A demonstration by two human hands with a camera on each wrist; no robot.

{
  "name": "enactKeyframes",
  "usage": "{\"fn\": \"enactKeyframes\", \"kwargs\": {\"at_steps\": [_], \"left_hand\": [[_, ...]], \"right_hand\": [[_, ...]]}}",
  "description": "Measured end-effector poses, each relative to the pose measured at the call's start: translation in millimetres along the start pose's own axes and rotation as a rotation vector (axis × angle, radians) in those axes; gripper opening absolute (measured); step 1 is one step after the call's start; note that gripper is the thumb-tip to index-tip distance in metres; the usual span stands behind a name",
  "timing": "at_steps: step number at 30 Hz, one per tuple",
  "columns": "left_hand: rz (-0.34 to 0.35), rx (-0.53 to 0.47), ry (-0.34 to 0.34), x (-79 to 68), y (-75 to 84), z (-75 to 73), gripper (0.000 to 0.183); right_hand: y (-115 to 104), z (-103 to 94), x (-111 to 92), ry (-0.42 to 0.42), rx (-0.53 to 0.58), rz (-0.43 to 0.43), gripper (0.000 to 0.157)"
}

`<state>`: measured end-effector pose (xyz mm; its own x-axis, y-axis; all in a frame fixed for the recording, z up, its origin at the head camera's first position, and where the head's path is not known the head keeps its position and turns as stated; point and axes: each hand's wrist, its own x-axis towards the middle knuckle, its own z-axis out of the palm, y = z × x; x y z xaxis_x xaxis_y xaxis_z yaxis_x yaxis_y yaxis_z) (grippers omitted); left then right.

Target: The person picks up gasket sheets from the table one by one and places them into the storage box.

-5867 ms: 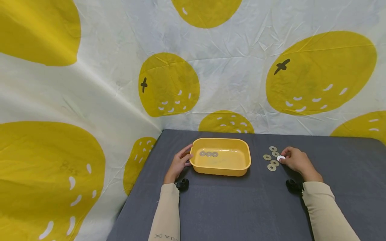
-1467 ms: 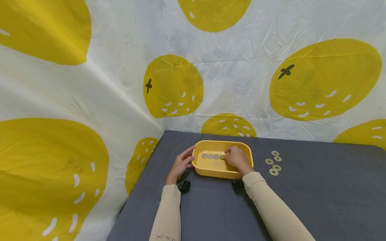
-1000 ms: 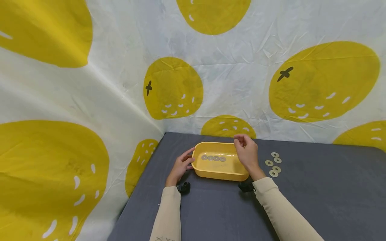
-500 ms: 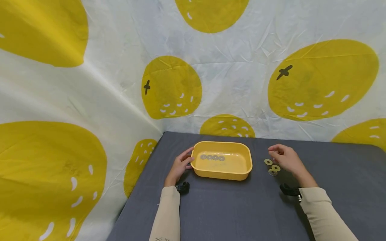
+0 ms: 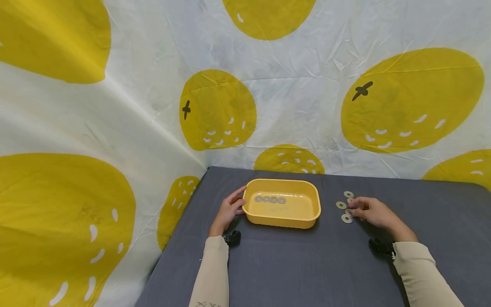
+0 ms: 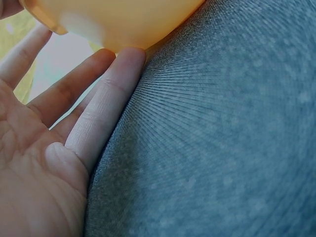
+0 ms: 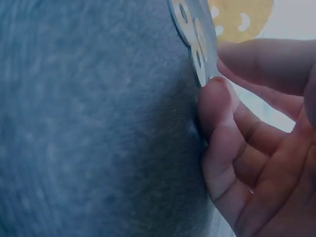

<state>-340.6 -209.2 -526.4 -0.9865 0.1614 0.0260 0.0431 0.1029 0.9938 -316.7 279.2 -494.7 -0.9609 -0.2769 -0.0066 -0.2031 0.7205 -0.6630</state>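
Yellow, glossy, round-cornered tray (image 5: 284, 222), relaxed left hand (image 5: 227, 212) against it; right hand (image 5: 374, 212), loosely spread, at flat, holed discs (image 5: 347, 221)!

Head view above hands (image 5: 228, 211), facing forward-down, wrist views close beside palms (image 6: 34, 192), facing fingertips (image 6: 131, 58), tray (image 5: 281, 222) in head and left-wrist views.

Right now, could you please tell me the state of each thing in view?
Yellow tray, upright, uncovered
Four washers inside, flat, in a row
Five washers outside, loosely clustered
Left-hand grip, touching the tray
Right-hand grip, finger and thumb parted
Grey tablecloth, spread out
Fruit-print backdrop, creased
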Motion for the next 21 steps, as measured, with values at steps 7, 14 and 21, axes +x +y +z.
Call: {"fn": "enactKeyframes", "kwargs": {"at_steps": [7, 14, 21], "left_hand": [[-0.005, 0.005, -0.006, -1.7, 5.0, -0.3, 0.052], [0.009, 0.007, 0.003, -1.2, 0.2, 1.0, 0.05], [0.009, 0.01, 0.017, -1.4, 1.6, 1.9, 0.05]], "right_hand": [[2.2, 0.6, -0.7, -0.018, -0.029, -0.026, 0.028], [3.2, 2.2, 1.5, 0.009, -0.06, -0.018, 0.025], [0.4, 3.2, 2.8, 0.004, -0.056, 0.004, 0.022]]}}
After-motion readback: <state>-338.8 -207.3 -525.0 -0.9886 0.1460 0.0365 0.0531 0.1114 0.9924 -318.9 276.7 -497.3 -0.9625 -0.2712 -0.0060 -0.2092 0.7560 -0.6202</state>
